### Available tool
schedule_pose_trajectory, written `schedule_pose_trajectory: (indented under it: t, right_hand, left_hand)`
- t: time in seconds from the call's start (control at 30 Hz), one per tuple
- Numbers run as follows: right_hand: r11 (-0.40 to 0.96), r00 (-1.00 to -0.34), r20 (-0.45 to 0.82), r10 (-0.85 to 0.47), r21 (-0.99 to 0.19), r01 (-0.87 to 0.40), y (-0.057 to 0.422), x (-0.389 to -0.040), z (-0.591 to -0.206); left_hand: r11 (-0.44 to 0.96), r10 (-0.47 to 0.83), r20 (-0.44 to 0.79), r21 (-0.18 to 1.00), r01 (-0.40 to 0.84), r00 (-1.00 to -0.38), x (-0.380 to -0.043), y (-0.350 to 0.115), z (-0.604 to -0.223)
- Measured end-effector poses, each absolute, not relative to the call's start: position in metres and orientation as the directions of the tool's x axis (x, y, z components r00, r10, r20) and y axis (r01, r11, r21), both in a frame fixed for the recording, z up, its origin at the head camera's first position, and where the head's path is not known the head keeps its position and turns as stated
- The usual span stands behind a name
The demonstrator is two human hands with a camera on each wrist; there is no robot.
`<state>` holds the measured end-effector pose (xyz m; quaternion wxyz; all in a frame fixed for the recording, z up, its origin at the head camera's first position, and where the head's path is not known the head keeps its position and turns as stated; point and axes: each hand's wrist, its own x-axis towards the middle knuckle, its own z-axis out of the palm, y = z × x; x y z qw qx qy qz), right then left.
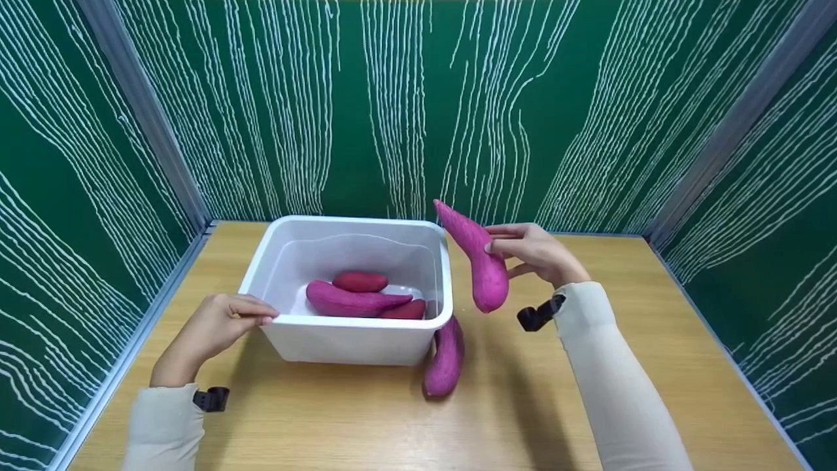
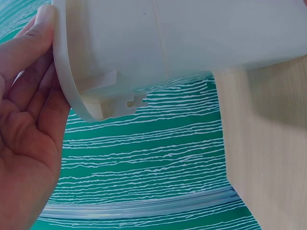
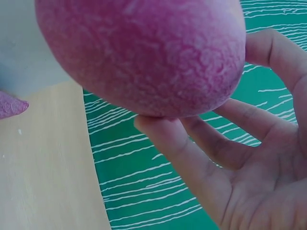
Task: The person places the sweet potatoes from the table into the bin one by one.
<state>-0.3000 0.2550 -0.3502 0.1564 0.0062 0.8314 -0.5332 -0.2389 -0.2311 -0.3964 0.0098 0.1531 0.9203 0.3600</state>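
Note:
My right hand (image 1: 533, 252) holds a long pink-purple sweet potato (image 1: 480, 261) in the air, just right of the white plastic bin (image 1: 353, 340). Its narrow tip points up and to the left; in the right wrist view the thick end of the sweet potato (image 3: 148, 57) rests between thumb and fingers. At the bin's front left corner, my left hand (image 1: 219, 324) pinches the rim, as the left wrist view also shows with thumb and fingers around the rim (image 2: 62, 62). Inside the bin lie a pink sweet potato (image 1: 350, 301) and two redder ones (image 1: 359, 282), one partly hidden.
Another pink sweet potato (image 1: 446, 360) lies on the wooden table (image 1: 353, 418), against the bin's right side and partly hidden by it. Green walls (image 1: 575, 98) with white wavy lines and grey metal edge strips (image 1: 140, 301) enclose the table's back and sides.

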Motion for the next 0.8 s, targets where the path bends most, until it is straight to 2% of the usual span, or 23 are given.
schedule_pose_trajectory:
  t: [0.8]
  right_hand:
    - [0.412, -0.954, -0.228, -0.193, -0.901, 0.132, 0.212, -0.313, -0.337]
  left_hand:
    - [0.691, 0.297, 0.092, 0.666, 0.281, -0.950, -0.239, -0.232, -0.395]
